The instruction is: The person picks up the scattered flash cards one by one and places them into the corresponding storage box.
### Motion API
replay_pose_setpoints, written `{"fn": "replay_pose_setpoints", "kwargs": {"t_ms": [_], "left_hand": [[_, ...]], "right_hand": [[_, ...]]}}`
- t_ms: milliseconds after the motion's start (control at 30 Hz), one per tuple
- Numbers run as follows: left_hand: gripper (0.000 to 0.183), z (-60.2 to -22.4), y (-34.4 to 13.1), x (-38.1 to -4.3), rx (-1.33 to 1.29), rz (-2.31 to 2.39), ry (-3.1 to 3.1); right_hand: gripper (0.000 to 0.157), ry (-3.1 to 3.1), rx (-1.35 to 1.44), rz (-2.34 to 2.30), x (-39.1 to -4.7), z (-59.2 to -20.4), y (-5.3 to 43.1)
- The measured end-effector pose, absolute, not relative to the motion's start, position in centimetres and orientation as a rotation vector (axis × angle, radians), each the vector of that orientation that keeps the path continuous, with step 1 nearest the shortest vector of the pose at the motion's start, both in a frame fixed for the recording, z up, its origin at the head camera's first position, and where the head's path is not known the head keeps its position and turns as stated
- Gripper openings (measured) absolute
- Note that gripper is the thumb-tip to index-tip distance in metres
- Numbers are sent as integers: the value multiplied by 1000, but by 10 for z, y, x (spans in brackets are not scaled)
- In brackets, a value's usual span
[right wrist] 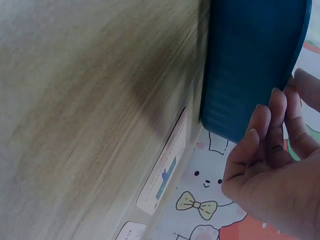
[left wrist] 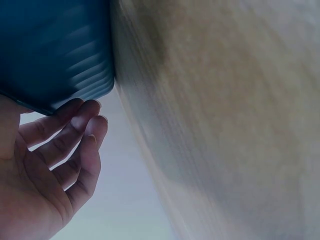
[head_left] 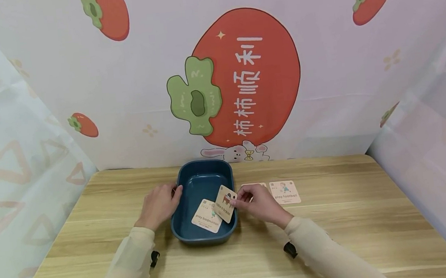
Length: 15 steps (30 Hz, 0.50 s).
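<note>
A dark blue plastic bin stands on the table. My left hand grips its left rim, thumb over the edge and fingers against the outer wall. In the left wrist view, those fingers are bent at the bin's side. My right hand pinches a "take a break" picture card between thumb and fingers, above the right part of the bin. Under that card lies a "play badminton" card, flat on the bin floor and partly covered.
Right of the bin, a "play football" card lies on the wooden table. Beside it is another card, mostly hidden behind my right hand. A printed cloth backdrop rises behind the table, with cloth on both sides.
</note>
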<state>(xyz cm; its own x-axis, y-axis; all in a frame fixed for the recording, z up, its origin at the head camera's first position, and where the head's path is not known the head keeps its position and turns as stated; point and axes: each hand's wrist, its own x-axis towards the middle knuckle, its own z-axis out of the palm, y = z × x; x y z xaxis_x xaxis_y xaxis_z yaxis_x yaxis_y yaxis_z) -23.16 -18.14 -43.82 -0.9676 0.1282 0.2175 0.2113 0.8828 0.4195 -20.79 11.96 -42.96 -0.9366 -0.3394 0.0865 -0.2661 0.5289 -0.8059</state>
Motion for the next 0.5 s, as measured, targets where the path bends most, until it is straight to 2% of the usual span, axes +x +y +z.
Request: {"fn": "replay_pose_setpoints", "kwargs": {"t_ms": [500], "left_hand": [[29,-439,-181,-232,-257,-661,-2880]], "right_hand": [[24,2756,-368,-1331,-209,-430,113]]}}
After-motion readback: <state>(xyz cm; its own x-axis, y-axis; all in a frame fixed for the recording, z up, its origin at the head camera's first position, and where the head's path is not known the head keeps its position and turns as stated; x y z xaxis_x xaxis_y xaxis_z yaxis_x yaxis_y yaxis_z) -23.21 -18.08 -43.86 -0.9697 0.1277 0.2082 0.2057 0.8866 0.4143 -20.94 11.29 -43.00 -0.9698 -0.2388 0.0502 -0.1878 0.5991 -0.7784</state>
